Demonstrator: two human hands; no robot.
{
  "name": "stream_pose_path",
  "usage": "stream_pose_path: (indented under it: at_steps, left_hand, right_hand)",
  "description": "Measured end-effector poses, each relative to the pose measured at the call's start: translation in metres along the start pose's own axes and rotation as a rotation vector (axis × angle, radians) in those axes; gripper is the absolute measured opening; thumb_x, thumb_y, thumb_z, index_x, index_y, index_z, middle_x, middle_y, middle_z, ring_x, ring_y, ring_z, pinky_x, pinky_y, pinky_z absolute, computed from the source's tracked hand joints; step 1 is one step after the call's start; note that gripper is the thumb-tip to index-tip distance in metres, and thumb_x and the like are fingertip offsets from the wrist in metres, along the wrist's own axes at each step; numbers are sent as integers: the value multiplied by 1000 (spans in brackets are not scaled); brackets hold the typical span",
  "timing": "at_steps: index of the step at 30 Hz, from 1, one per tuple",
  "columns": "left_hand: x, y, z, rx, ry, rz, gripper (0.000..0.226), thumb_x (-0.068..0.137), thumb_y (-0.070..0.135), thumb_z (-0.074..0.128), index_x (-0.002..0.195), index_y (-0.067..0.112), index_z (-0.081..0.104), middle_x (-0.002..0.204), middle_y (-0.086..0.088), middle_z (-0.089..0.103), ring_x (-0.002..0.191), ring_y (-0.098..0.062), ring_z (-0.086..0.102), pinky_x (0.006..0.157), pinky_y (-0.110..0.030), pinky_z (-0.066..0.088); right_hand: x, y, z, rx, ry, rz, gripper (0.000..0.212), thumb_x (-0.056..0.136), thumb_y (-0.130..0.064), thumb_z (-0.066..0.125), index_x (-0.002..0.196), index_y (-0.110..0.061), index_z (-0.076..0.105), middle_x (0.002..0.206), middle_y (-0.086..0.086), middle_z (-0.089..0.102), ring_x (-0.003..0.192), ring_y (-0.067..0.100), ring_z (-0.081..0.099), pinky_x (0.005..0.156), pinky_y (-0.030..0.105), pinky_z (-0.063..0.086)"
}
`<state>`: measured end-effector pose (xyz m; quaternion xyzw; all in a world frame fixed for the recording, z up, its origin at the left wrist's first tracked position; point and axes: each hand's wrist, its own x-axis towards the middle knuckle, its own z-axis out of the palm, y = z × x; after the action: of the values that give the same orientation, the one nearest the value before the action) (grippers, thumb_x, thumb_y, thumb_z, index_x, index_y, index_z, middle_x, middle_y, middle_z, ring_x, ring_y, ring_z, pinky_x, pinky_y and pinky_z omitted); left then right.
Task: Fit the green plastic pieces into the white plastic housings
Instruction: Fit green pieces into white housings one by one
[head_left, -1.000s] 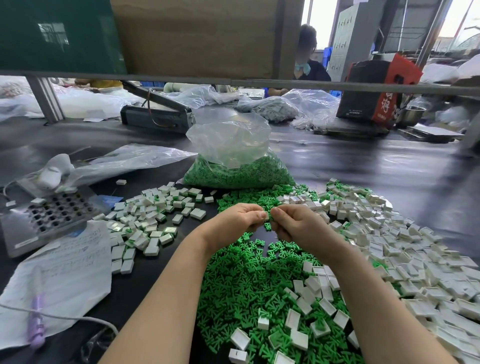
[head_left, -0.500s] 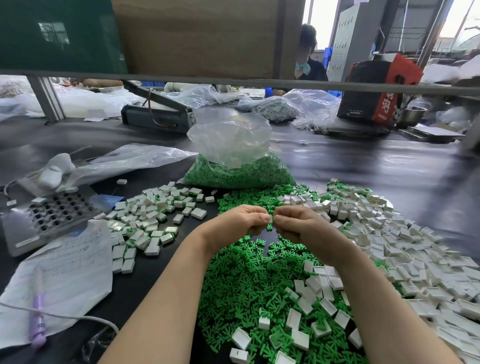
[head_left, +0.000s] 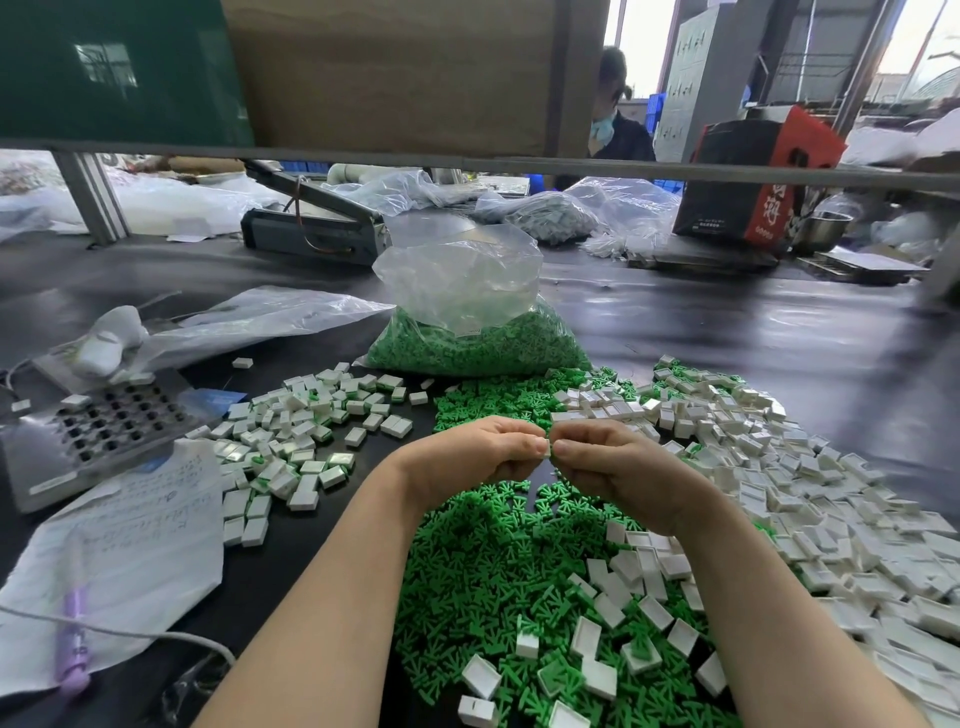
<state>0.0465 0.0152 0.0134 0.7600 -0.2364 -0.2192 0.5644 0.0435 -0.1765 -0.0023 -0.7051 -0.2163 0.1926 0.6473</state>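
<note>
We see both hands meeting mid-scene, fingers curled. The left hand (head_left: 475, 457) pinches a small white plastic housing (head_left: 546, 448); the right hand (head_left: 613, 467) pinches a green plastic piece (head_left: 554, 453) against it. Below them, near, lies the loose green piece pile (head_left: 483, 597); empty white housings (head_left: 779, 467) spread right.

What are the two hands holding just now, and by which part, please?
Left hand pinches a small white housing at its fingertips; right hand pinches something tiny against it, too hidden to identify.
</note>
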Motion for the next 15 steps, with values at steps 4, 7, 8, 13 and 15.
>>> stream_pose_path:
  at_steps: [4,7,8,13,15]
  left_hand:
    - [-1,2,0,41,-8,-18,28,102,9,43,77,19,54,63,8,40,51,1,35,51,-10,31]
    - [-2,3,0,88,-23,-30,26,102,10,42,79,17,53,65,6,39,53,-1,33,51,-11,30]
    - [-2,3,0,92,-28,-36,26,102,9,42,80,17,53,64,7,39,53,-1,33,51,-11,30]
    - [-2,4,0,124,-54,-61,24,102,8,42,82,13,55,63,9,41,50,2,36,51,-10,31]
    - [-2,4,0,116,-27,-63,16,103,11,42,94,7,55,66,6,39,52,1,34,51,-11,31]
  right_hand:
    - [0,2,-1,-26,-12,8,13,85,-22,58,86,-9,58,64,-8,45,58,5,35,52,16,28]
    - [0,3,-2,-59,-27,-5,10,91,-18,59,87,-8,58,66,-6,43,60,8,33,54,19,26]
    - [0,3,-2,-69,-32,-8,10,94,-14,58,86,-9,58,65,-7,43,60,8,32,52,17,27]
    - [-1,1,-1,-113,-41,-1,13,96,-10,52,84,-8,57,64,-7,42,59,8,31,52,17,26]
    - [0,1,0,-109,-16,-11,13,96,-12,53,84,-9,57,64,-7,42,58,7,32,52,18,26]
